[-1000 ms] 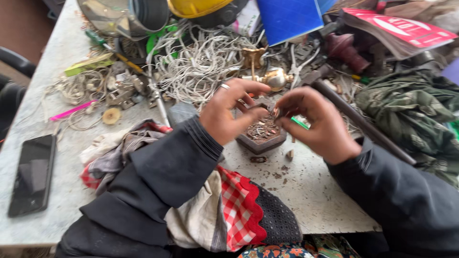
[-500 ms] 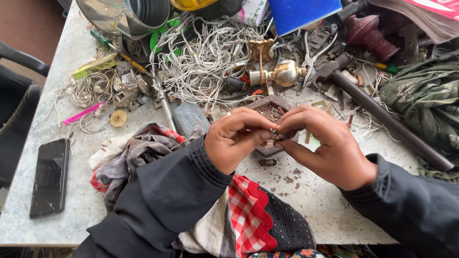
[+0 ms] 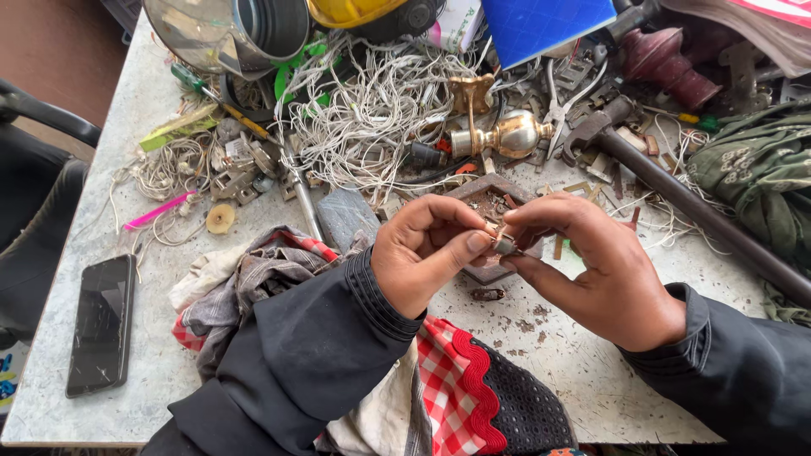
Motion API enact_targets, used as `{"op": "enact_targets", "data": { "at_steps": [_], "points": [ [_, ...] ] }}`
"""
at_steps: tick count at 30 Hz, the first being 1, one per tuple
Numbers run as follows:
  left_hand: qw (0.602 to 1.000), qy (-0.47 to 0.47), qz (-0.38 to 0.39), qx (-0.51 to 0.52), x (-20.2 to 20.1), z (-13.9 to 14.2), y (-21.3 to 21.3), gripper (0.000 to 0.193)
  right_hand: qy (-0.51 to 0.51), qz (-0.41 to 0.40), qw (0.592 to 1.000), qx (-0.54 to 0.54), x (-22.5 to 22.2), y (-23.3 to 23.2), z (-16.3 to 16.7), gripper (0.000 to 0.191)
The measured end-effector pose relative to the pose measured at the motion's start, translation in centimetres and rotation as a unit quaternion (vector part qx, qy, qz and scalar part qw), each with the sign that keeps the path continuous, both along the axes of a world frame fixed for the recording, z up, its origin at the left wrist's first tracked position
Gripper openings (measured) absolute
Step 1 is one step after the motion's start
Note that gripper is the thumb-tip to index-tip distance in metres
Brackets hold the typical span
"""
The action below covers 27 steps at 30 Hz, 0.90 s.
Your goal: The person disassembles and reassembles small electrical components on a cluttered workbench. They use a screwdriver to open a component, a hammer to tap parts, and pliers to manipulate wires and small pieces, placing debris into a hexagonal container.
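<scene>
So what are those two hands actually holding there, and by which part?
A small metal part, pinched at its ends between the fingertips of the left hand and right hand. Its exact kind cannot be told.

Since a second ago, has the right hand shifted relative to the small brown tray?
Yes. The right hand, earlier spread over the small brown tray, has drawn toward the person, meeting the left hand on a small metal part at the tray's near edge.

Small metal part (image 3: pixel 504 245) mostly hidden between hands, yellow helmet (image 3: pixel 355 10) cut off
</scene>
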State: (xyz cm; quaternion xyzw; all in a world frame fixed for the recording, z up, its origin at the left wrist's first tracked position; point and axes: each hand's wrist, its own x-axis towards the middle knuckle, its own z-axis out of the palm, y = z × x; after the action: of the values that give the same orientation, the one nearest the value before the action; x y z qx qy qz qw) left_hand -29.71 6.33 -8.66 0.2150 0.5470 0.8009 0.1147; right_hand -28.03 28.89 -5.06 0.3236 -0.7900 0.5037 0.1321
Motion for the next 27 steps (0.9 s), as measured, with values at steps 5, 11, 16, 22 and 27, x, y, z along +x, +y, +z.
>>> {"op": "enact_targets", "data": {
  "at_steps": [5, 11, 16, 22, 27],
  "points": [
    [0.999, -0.041, 0.007, 0.019, -0.5, -0.4, -0.3, 0.016, 0.026, -0.024, 0.999, -0.003, 0.1, 0.3, 0.1, 0.031],
    [0.999, 0.001, -0.008, 0.034, -0.2, -0.6, -0.3, 0.016, 0.030, -0.025, 0.999, -0.002, 0.3, 0.5, 0.3, 0.024],
    [0.999, 0.050, 0.007, 0.021, 0.2, -0.4, -0.2, 0.018, 0.029, -0.020, 0.999, 0.003, 0.2, 0.5, 0.5, 0.024],
    [0.992, 0.124, 0.007, -0.007, 0.9, 0.5, 0.1, 0.023, 0.025, -0.026, 0.999, 0.001, 0.3, 0.5, 0.4, 0.021],
    [0.974, 0.208, 0.032, -0.082, 1.4, 1.3, 0.2, 0.034, 0.035, -0.027, 0.999, 0.004, 0.3, 0.5, 0.2, 0.021]
  ]
}}
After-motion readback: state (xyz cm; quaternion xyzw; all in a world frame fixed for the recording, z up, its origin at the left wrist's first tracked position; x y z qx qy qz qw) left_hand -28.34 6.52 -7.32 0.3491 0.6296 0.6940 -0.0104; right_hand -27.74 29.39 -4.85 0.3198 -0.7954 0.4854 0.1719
